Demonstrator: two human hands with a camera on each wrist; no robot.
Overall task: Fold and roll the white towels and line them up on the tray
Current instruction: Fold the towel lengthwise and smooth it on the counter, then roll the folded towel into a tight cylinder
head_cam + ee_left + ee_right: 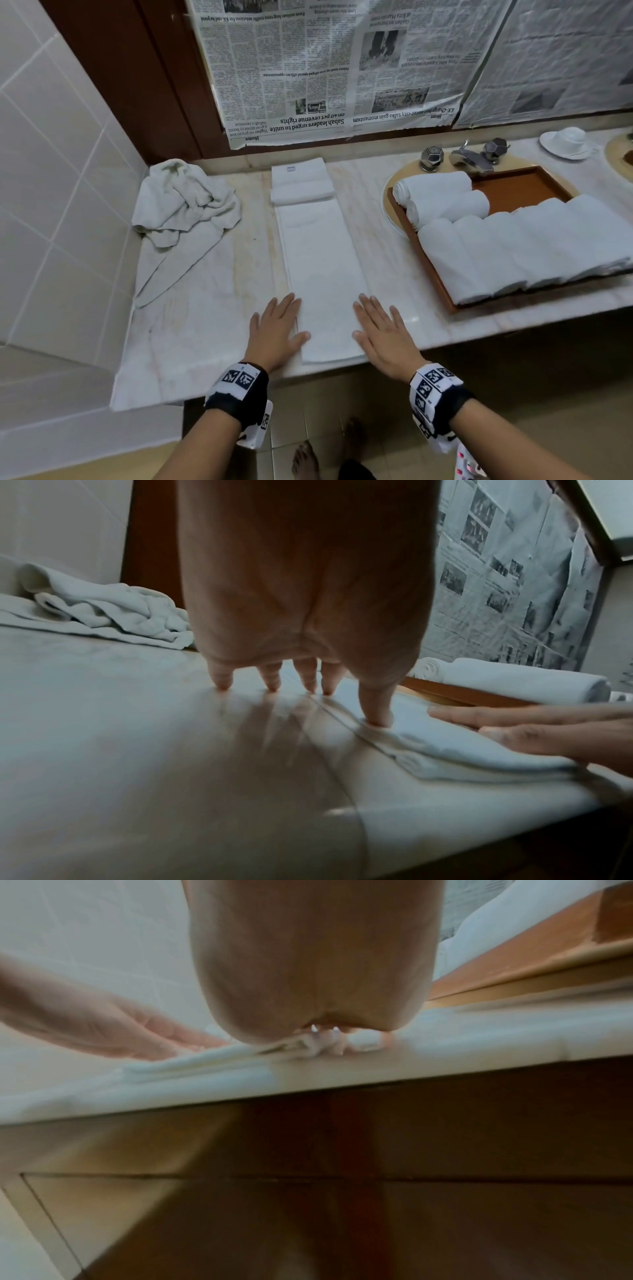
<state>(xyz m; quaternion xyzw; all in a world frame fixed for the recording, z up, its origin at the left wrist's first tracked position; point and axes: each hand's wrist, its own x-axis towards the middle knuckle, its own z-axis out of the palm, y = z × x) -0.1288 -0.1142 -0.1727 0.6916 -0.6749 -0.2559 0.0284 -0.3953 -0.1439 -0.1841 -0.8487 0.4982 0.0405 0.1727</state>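
— Which step was in hand?

— The folding looked finished and the rolling not yet begun. A long folded towel lay as a narrow strip down the middle of the frame on the counter, its near end at the counter's front edge, its far end touching a small folded towel at the upper centre.

— And the hands?

— Both flat, fingers straight, grasping nothing. The left hand pressed the strip's left edge, its thumb on the cloth and its other fingers on the marble; the right hand pressed the right edge at the lower centre.

— How far along was the task?

— Well along, I judged. The tray at the right of the frame held a row of rolled towels plus two more behind them. A crumpled towel waited at the upper left.

— What did the next move call for?

— Probably curling both sets of fingers under the near end and rolling away, evenly, so the roll stayed tight and straight rather than coning to one side.
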